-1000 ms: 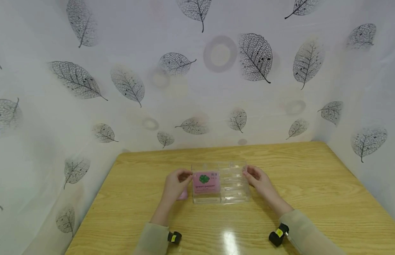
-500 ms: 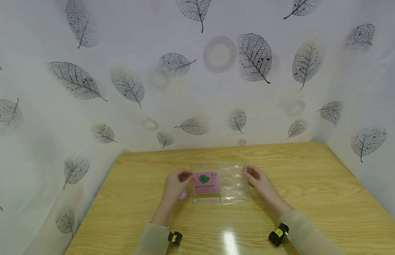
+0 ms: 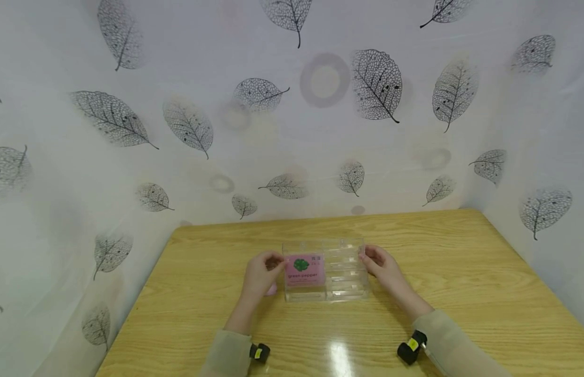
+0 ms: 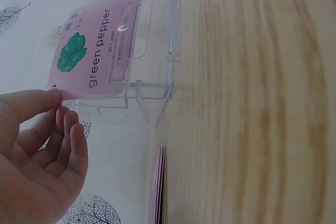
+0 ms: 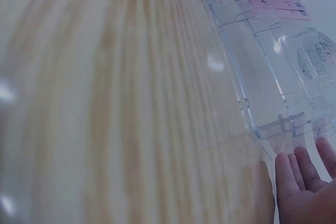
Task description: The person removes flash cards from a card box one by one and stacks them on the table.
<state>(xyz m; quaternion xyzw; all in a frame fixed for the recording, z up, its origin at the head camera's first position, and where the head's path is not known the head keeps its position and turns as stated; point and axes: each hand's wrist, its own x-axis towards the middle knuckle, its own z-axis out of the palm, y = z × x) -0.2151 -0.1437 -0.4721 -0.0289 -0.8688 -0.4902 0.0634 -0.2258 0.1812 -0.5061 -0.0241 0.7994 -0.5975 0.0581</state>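
Note:
A pink card (image 3: 305, 271) printed with a green pepper picture stands in the left half of a clear plastic rack (image 3: 347, 288) on the table. My left hand (image 3: 261, 272) pinches the card's left edge. In the left wrist view, thumb and index finger grip the card (image 4: 94, 51) at its corner, while the other fingers curl loosely. My right hand (image 3: 385, 268) holds the rack's upper right side between thumb and fingers; its thumb contact is cut off in the right wrist view. Beside the rack lies a stack of pink cards (image 4: 156, 187), partly hidden by my left hand in the head view.
The rack's right half has several clear tiers (image 3: 346, 260). Under everything is a wooden table (image 3: 216, 238), its back edge against a white curtain (image 3: 292, 141) with leaf prints. A black wrist device (image 3: 411, 347) sits at each sleeve.
The card has shifted very slightly left and tilted a little, with my left fingers following it. The rack and my right hand stay in place.

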